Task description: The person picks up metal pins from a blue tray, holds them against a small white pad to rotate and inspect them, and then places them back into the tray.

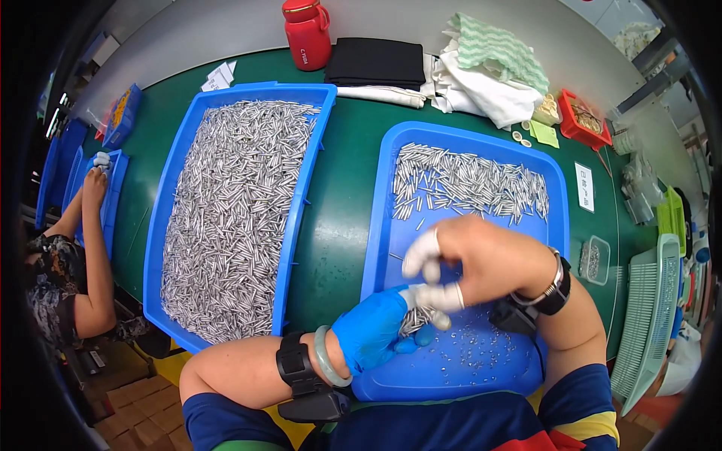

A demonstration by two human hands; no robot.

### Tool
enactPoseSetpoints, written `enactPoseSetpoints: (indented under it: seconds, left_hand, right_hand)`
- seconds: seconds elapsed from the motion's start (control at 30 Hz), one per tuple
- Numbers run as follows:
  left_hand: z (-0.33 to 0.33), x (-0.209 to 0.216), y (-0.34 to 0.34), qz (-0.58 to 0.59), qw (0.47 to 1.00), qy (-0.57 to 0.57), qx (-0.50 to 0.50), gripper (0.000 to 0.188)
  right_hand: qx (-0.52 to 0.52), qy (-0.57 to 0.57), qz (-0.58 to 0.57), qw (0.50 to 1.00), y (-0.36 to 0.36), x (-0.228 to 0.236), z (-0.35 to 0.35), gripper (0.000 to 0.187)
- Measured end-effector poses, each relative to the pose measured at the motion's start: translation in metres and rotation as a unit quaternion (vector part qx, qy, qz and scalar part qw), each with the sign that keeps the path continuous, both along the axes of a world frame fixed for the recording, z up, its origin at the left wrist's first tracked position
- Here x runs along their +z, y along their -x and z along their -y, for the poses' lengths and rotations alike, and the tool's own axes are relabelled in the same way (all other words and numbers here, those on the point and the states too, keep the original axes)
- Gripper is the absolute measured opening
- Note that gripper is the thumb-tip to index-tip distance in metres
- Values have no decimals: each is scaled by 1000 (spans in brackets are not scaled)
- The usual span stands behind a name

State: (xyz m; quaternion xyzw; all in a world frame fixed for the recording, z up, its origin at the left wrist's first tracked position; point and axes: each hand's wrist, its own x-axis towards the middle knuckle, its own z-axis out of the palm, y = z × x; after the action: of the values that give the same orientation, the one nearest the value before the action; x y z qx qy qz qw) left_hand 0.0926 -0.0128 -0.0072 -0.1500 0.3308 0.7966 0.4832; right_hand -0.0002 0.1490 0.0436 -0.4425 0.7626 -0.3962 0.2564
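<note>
From my station I see the blue-gloved left hand (372,331) cradling metal pins (414,321) over the right-side blue tray (466,135), the right hand (481,259) close beside them.

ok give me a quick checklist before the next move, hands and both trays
1. Left hand gloved and holding pins: ok, blue glove on, a bunch of metal pins in its grasp.
2. Right hand fingertips covered: ok for those in view, white finger covers on.
3. Right hand holding a single pin: cannot tell, blurred.
4. Left tray stocked: ok, pins spread across it.
5. Right tray pins grouped: ok, mostly along the far end.
6. Right tray's near end free of debris: not ok, small specks scattered there.
</note>
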Motion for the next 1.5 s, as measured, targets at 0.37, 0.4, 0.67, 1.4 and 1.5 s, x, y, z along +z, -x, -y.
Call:
enactPoseSetpoints:
  seconds: [0.37, 0.4, 0.67, 1.4, 1.5]
  left_hand:
    - [-3, 8, 0, 8, 999, 21, -26, 30]
    - [-2, 6, 2, 2, 1000, 15, -16, 31]
    - [-8, -2, 6, 9, 998, -18, 58, 35]
    - [-2, -4, 6, 77, 956, -224, 174, 49]
    - [-1, -4, 6, 88, 953, -236, 171, 50]
  right_hand:
    - [-22, -166, -231, 959, 0, -42, 17, 16]
    - [-67, -135, -181, 972, 5, -39, 13, 15]
    - [43, 54, -39, 997, -8, 0, -6, 12]
    - [-183, 116, 140, 966, 11, -28, -30, 11]
    - [-168, 101, 132, 972, 12, -31, -29, 11]
